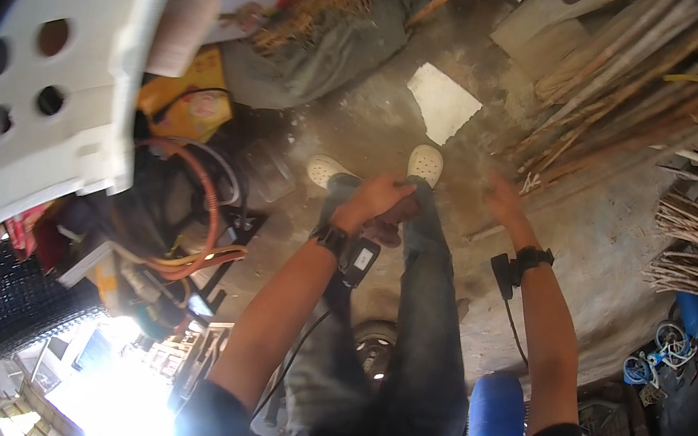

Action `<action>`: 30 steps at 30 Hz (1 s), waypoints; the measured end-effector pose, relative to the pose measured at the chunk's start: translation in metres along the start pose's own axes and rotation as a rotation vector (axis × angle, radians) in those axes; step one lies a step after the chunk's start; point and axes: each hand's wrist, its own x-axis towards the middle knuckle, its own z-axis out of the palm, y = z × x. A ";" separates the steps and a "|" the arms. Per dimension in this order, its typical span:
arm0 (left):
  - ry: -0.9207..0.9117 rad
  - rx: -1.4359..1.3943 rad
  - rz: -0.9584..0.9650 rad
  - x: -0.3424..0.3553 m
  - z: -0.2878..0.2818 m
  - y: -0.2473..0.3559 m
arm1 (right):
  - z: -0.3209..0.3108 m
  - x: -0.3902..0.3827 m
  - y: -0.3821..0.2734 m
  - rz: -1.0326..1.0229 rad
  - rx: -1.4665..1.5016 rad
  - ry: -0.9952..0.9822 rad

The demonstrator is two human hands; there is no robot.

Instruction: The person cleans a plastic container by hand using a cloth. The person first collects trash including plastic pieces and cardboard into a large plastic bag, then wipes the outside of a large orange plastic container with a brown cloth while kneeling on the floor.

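Note:
My left hand (378,197) is closed on a crumpled, dark reddish-brown cloth-like thing (389,226), held in front of my legs. Motion smears my right hand (505,203), stretched forward over the floor, so its fingers are unclear. Just beyond it lies the near end of a big pile of long wooden sticks (612,94). Whether the right hand touches a stick I cannot tell. A thin pale stick (485,232) lies on the floor below that hand.
A broken white board piece (443,103) lies ahead of my shoes (425,164). Tied stick bundles (697,220) stand at the right, a blue barrel (496,417) behind. On the left are a white crate with round holes (97,53), an orange hose (208,199) and a grey sack (306,71).

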 end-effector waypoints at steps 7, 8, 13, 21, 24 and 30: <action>0.174 -0.177 -0.024 0.246 0.074 -0.076 | 0.075 0.199 0.075 -0.217 -0.290 0.278; 0.213 -0.188 -0.009 0.268 0.082 -0.092 | 0.082 0.219 0.074 -0.187 -0.276 0.281; 0.249 -0.249 -0.054 0.310 0.113 -0.123 | 0.129 0.253 0.080 -0.338 -0.130 0.318; 0.233 -0.359 -0.089 0.306 0.124 -0.117 | 0.124 0.228 0.051 -0.060 -0.449 0.280; 0.245 -0.272 -0.055 0.309 0.115 -0.111 | 0.128 0.259 0.104 -0.107 -0.140 0.334; 0.339 -0.448 0.073 0.328 0.120 -0.120 | 0.135 0.249 0.110 0.052 -0.344 0.243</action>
